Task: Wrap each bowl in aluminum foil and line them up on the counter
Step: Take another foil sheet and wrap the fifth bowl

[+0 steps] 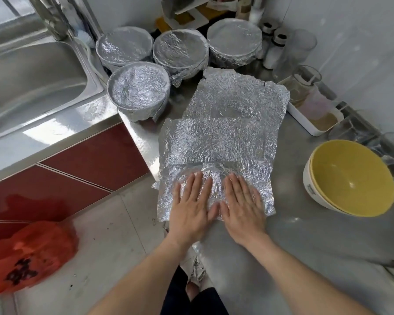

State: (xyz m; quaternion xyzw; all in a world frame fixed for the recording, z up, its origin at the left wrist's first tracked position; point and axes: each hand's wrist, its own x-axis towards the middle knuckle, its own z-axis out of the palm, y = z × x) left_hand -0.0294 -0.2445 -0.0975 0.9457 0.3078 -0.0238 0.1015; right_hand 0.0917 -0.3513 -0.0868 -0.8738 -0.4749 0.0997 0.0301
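Note:
Several crinkled aluminum foil sheets (216, 142) lie overlapped on the steel counter (305, 235). My left hand (192, 205) and my right hand (241, 206) press flat, fingers straight, side by side on the nearest sheet by the counter's front edge. Several foil-wrapped bowls stand at the back: one (138, 94) nearest the sink, others behind it (124, 47), (180, 53), (234, 42). An unwrapped bowl, yellow inside and white outside (350, 178), sits on the counter to the right of my hands.
A steel sink (32, 83) lies to the left. Glass jars (303, 85) and a white tray (316, 119) crowd the right wall. An orange plastic bag (27, 253) rests on the floor below red cabinet fronts (77, 169).

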